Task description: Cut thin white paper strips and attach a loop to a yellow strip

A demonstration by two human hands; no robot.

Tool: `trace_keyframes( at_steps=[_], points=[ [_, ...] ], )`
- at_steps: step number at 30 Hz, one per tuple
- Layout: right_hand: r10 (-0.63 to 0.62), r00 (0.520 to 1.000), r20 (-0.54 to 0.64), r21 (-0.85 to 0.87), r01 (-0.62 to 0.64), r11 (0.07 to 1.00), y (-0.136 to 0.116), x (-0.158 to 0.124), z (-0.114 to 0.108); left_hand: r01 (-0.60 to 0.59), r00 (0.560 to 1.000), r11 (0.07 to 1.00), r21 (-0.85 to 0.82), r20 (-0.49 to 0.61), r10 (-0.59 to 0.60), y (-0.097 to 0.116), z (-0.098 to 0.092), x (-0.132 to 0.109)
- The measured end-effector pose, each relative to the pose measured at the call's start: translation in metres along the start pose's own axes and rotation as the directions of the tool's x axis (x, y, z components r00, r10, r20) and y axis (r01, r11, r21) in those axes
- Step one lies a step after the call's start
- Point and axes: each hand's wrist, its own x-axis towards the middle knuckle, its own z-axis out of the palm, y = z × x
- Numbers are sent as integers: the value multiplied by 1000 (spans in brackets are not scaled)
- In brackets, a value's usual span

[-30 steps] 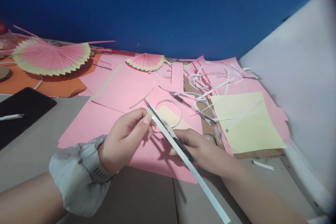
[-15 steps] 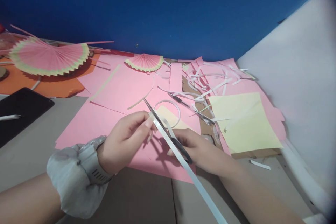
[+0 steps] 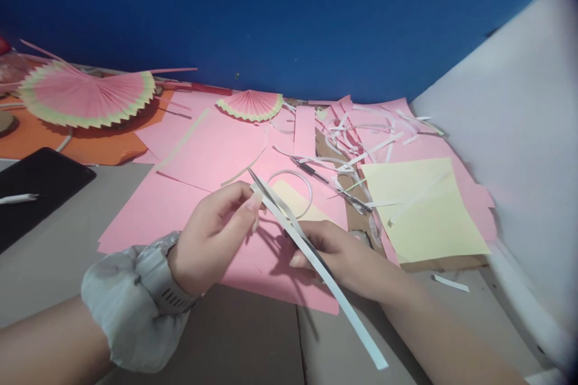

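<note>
My left hand (image 3: 219, 231), with a grey scrunchie (image 3: 124, 319) and a pale watch band (image 3: 169, 289) at the wrist, pinches one end of a long pale paper strip (image 3: 356, 319). My right hand (image 3: 336, 252) is closed round a pair of scissors (image 3: 255, 177), whose handles are mostly hidden behind the strip. The blades point up and left, lying along the strip close to my left fingertips. From there the strip slants down to the right across my right hand, its far end hanging free. Pink paper sheets (image 3: 149, 222) lie beneath both hands.
Pleated pink fans with yellow-green edges (image 3: 90, 99) sit at the back left, above orange paper (image 3: 121, 147). A black phone (image 3: 45, 192) lies left. Pale curled scraps (image 3: 383, 144), a pen (image 3: 311, 170) and a yellow sheet (image 3: 428, 210) are right. A blue wall (image 3: 289, 24) stands behind.
The strip's free end, earlier beyond the bottom edge, is now in view at lower right. A narrower strip now lies over the scissors' handles. Both hands stay nearly in place.
</note>
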Motion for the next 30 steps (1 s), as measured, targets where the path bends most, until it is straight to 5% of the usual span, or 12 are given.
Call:
trace_keyframes(
  at_steps=[5, 30],
  points=[
    [-10, 1000, -5, -16, 10, 1000, -1, 0, 0, -31, 998, 999, 40, -51, 33, 0, 0, 0],
    [-61, 994, 91, 4, 61, 998, 3, 0, -1, 43, 985, 998, -50, 169, -34, -3, -2, -1]
  ],
)
